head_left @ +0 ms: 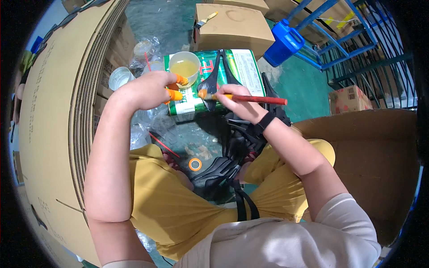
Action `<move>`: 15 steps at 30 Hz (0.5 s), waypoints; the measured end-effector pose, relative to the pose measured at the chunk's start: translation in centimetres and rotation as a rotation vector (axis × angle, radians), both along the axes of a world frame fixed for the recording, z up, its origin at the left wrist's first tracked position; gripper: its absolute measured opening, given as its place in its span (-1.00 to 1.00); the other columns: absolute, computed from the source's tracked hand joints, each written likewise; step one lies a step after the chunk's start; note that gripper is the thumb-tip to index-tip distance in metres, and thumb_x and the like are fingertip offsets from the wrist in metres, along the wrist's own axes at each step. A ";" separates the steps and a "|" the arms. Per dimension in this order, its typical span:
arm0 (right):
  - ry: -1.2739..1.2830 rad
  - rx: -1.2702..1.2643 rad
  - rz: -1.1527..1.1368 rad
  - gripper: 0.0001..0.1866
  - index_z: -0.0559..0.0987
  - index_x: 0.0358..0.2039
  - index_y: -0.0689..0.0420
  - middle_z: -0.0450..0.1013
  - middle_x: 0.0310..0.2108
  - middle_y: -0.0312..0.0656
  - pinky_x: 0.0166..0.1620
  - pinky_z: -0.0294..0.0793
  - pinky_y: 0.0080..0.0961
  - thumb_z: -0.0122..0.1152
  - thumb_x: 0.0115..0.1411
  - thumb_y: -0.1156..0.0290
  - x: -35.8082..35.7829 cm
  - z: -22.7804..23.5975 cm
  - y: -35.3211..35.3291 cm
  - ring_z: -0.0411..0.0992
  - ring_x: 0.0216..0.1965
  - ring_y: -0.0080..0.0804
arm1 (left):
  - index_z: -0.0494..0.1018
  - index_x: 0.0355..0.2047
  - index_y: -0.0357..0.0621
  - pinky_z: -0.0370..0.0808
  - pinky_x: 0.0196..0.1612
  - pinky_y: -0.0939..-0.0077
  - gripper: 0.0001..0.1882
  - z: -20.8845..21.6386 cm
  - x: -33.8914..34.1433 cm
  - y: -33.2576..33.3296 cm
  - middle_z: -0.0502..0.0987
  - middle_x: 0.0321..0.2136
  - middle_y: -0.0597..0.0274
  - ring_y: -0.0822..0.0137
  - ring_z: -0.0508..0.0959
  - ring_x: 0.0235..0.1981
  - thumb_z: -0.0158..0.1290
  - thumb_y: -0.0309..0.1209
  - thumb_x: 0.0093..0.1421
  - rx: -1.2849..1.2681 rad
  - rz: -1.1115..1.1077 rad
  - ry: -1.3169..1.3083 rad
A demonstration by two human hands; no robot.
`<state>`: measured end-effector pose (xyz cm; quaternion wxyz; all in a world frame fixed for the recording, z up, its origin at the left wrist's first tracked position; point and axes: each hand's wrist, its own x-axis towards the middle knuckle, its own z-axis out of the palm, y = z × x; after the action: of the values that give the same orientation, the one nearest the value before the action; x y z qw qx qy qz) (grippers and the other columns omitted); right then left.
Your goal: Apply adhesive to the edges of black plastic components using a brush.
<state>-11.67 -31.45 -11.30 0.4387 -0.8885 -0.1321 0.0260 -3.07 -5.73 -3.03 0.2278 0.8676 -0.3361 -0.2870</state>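
Note:
My right hand (237,102) is closed around a brush (268,100) with a red handle, its bristles at the tip of a black, forked part (209,85) shaped like a bicycle saddle. That part lies on a green-and-white printed box (246,67). My left hand (154,90) wears orange finger covers, and its fingers are apart just in front of a clear plastic cup (184,67) of yellowish liquid. Whether they touch the cup I cannot tell. More black parts (237,143) are heaped between my legs and the box.
Stacked flat cardboard (53,125) walls off the left, and an open carton (371,165) stands at right. Beyond the printed box are a closed carton (237,31) with a flat paintbrush (207,19) on it and a blue jerrycan (283,44). An orange tape roll (195,164) lies on the floor.

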 end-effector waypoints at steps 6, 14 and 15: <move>-0.068 0.082 -0.186 -0.79 0.49 -0.44 0.24 0.45 -0.50 -0.08 -0.32 0.39 -0.42 0.05 0.14 0.33 1.6 0.2 0.1 0.44 -0.42 -0.25 | 0.37 -0.01 -0.23 0.44 -0.18 0.45 -0.60 0.2 -0.1 -0.1 0.55 -0.24 0.06 0.28 0.51 -0.28 -0.02 -0.54 0.09 0.017 0.035 0.031; 0.042 0.040 -0.002 -0.80 0.48 -0.48 0.25 0.44 -0.51 -0.08 -0.33 0.38 -0.43 0.03 0.12 0.36 0.6 1.0 0.2 0.43 -0.42 -0.29 | 0.36 0.00 -0.22 0.44 -0.18 0.45 -0.60 0.6 0.0 0.0 0.54 -0.24 0.06 0.28 0.51 -0.25 -0.03 -0.56 0.10 0.041 0.012 0.016; 0.014 0.040 -0.053 -0.80 0.48 -0.47 0.25 0.44 -0.50 -0.08 -0.33 0.38 -0.43 0.02 0.13 0.36 0.7 1.5 0.2 0.44 -0.42 -0.29 | 0.36 0.00 -0.22 0.44 -0.18 0.45 -0.60 0.4 0.0 0.1 0.54 -0.24 0.06 0.28 0.51 -0.25 -0.03 -0.56 0.10 0.039 0.011 0.016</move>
<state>-11.00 -31.27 -9.80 0.4577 -0.8826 -0.1059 0.0178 -3.12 -5.62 -2.60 0.2152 0.8713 -0.3239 -0.2992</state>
